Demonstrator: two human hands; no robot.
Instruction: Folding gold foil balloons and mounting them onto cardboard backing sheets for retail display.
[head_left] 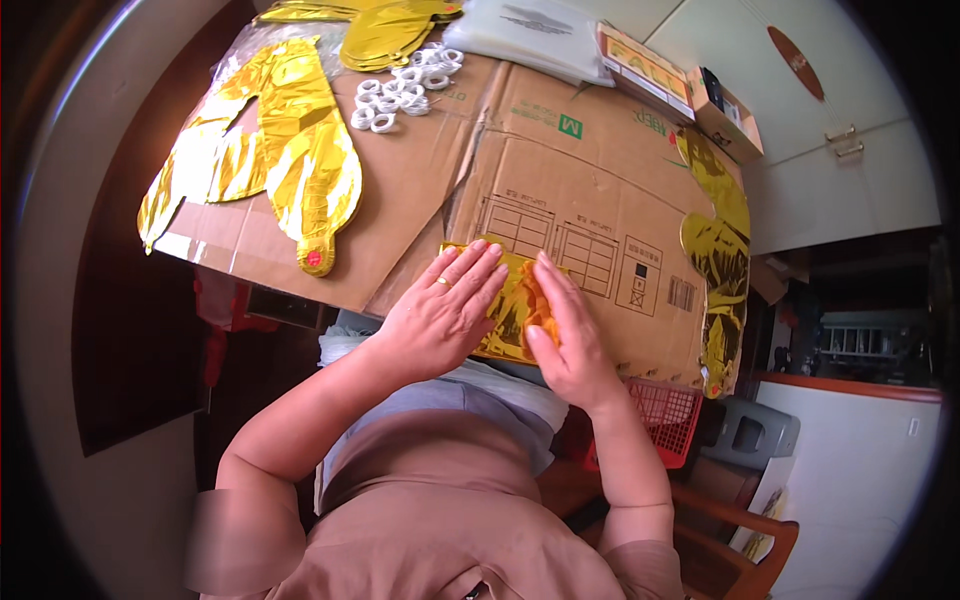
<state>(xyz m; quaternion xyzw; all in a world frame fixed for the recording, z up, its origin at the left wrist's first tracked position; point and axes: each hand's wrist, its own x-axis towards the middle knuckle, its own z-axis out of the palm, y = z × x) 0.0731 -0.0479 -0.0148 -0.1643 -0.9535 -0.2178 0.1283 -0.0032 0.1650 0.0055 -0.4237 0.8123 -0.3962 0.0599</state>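
A partly folded gold foil balloon (510, 318) lies at the near edge of a flattened cardboard sheet (600, 150), right in front of me. My left hand (437, 308) rests flat on its left part, fingers stretched out, a ring on one of them. On its right side my right hand (570, 335) stands on edge with straight fingers and the thumb apart, touching a crumpled orange-gold fold. Neither hand grips anything. Part of the foil is hidden under both hands.
Flat gold foil balloons lie at the left (330, 150) and along the right edge (720, 262). Several white ribbon rings (400, 92), stacked gold foil (385, 35) and clear plastic bags (530, 35) sit at the back. A small open box (728, 120) is far right; a red basket (665, 412) stands below.
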